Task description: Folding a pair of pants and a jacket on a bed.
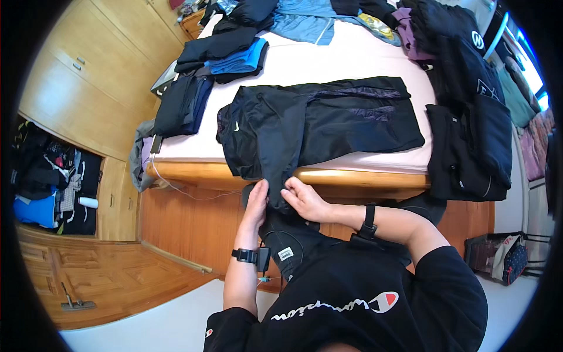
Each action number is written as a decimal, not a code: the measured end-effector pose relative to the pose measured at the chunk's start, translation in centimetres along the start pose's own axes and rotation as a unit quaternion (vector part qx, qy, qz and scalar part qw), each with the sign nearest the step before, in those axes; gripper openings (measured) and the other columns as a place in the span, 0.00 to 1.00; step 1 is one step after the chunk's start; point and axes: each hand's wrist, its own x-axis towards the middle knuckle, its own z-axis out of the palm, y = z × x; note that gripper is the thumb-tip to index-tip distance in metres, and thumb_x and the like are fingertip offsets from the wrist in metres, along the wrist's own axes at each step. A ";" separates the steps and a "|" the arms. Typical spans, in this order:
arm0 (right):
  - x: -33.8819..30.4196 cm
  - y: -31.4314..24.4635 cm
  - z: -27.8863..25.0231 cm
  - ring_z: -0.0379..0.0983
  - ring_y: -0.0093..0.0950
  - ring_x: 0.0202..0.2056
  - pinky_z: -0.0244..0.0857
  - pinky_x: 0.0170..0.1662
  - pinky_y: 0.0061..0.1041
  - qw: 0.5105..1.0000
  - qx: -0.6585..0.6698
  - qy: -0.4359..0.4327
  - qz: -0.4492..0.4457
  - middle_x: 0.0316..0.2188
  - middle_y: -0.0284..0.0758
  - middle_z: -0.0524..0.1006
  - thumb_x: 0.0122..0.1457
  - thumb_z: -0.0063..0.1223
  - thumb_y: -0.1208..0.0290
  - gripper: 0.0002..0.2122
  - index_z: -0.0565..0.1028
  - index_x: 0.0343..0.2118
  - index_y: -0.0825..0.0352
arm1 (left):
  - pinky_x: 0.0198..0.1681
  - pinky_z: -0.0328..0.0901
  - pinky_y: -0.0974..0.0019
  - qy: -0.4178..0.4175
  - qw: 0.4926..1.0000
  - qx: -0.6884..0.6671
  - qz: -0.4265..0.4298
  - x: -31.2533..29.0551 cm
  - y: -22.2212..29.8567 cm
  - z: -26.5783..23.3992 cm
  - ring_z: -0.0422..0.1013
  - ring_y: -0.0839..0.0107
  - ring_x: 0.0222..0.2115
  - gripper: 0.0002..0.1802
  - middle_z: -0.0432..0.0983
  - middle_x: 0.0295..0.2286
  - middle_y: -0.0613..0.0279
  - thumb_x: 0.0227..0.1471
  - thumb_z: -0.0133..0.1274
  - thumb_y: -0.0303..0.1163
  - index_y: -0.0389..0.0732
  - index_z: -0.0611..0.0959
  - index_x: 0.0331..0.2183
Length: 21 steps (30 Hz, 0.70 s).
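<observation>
A black jacket [352, 126] with dark purple patterned panels and a small white mark lies spread on the bed. One of its sleeves [280, 170] hangs over the bed's front edge toward me. My left hand [257, 203] is closed on the left side of this sleeve, close to its lower end. On the opposite side, my right hand [305, 200] grips the same sleeve with curled fingers. The fabric between the hands is narrow and bunched, and the fingertips are partly hidden by it.
Folded dark clothes [183, 105] and a blue garment [243, 57] are stacked at the bed's left. More black clothes [469, 146] lie along the right side. A light blue jacket [302, 20] is at the back. A white cable [182, 190] trails over the bed's wooden edge [363, 177].
</observation>
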 end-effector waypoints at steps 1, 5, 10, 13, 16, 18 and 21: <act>0.0 -1.0 0.0 0.70 0.16 0.30 0.66 0.33 0.21 0.998 0.056 0.023 -0.021 0.26 0.32 0.74 0.65 0.49 0.74 0.08 0.66 0.43 0.68 | 0.48 0.66 0.71 -0.055 0.996 -0.062 -0.026 -0.8 0.8 0.1 0.73 0.75 0.43 0.19 0.77 0.44 0.62 0.62 0.51 0.38 0.38 0.76 0.50; -1.6 -5.0 -0.8 0.71 0.17 0.40 0.69 0.41 0.23 0.966 0.244 -0.015 -0.080 0.39 0.33 0.75 0.62 0.52 0.80 0.23 0.61 0.60 0.66 | 0.43 0.72 0.65 -0.067 0.997 -0.014 0.019 -1.9 4.9 2.6 0.77 0.71 0.38 0.15 0.79 0.41 0.60 0.60 0.51 0.33 0.38 0.78 0.47; -3.2 -6.8 -1.3 0.75 0.39 0.41 0.70 0.44 0.35 0.951 -0.069 -0.209 -0.218 0.39 0.45 0.76 0.46 0.52 0.82 0.38 0.57 0.65 0.63 | 0.48 0.68 0.68 -0.042 0.999 -0.010 0.016 -0.8 10.9 4.6 0.76 0.69 0.41 0.19 0.78 0.44 0.56 0.58 0.51 0.32 0.33 0.75 0.50; -3.0 -6.1 -0.4 0.73 0.46 0.37 0.68 0.43 0.41 0.945 -0.123 -0.186 -0.238 0.33 0.46 0.75 0.41 0.52 0.82 0.37 0.62 0.62 0.64 | 0.47 0.68 0.71 0.045 0.997 0.046 0.033 0.9 10.5 3.5 0.75 0.71 0.39 0.15 0.78 0.40 0.59 0.57 0.52 0.31 0.36 0.77 0.45; -2.6 -5.3 -0.4 0.73 0.44 0.37 0.67 0.43 0.37 0.927 -0.152 -0.167 -0.300 0.31 0.43 0.75 0.42 0.53 0.81 0.32 0.67 0.57 0.67 | 0.45 0.68 0.71 -0.042 0.999 -0.005 -0.009 1.2 10.4 3.5 0.74 0.72 0.38 0.10 0.77 0.36 0.62 0.56 0.54 0.29 0.39 0.76 0.40; -2.0 -5.0 -0.5 0.74 0.41 0.37 0.66 0.42 0.35 0.914 -0.173 -0.176 -0.324 0.31 0.42 0.76 0.44 0.54 0.79 0.28 0.70 0.55 0.68 | 0.43 0.69 0.71 -0.003 0.999 -0.044 -0.022 0.9 10.3 3.3 0.74 0.72 0.38 0.09 0.76 0.35 0.64 0.55 0.55 0.28 0.42 0.74 0.38; -1.5 -5.1 -0.6 0.72 0.26 0.32 0.64 0.37 0.25 0.771 -0.422 -0.012 -0.477 0.26 0.31 0.73 0.52 0.48 0.67 0.14 0.76 0.41 0.66 | 0.41 0.68 0.72 -0.014 0.999 0.041 -0.011 1.0 11.2 2.4 0.73 0.75 0.37 0.12 0.76 0.35 0.66 0.54 0.56 0.25 0.43 0.74 0.40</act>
